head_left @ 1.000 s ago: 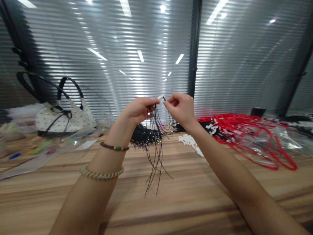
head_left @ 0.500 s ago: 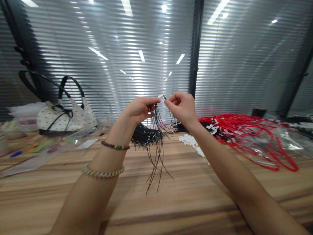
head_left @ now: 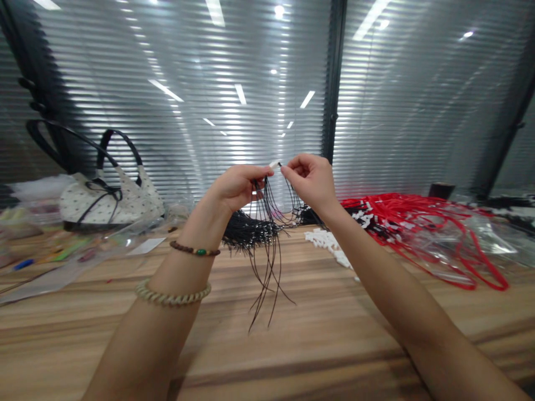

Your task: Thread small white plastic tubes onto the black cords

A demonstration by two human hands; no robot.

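Note:
In the middle of the view my left hand (head_left: pixel 240 186) pinches a small white piece (head_left: pixel 274 165) between thumb and finger. Thin black cords (head_left: pixel 267 256) hang down from this hand over the table. Close on its right, my right hand (head_left: pixel 309 178) has thumb and finger closed on a black cord end (head_left: pixel 280 165) at the tip of the white piece. Behind the hanging cords lies a bundle of black cords (head_left: pixel 246 231). A pile of small white pieces (head_left: pixel 324 239) sits beside my right forearm.
Red straps (head_left: pixel 397 209) with white fittings and clear plastic bags (head_left: pixel 489 234) cover the back right of the wooden table (head_left: pixel 234 356). A white handbag (head_left: pixel 112 203), a white card (head_left: pixel 146 246) and a blue pen cap (head_left: pixel 24 264) lie at left.
My right hand's fingertips have moved slightly left, and the black cord end is now closer to the white piece. The view has shifted a little.

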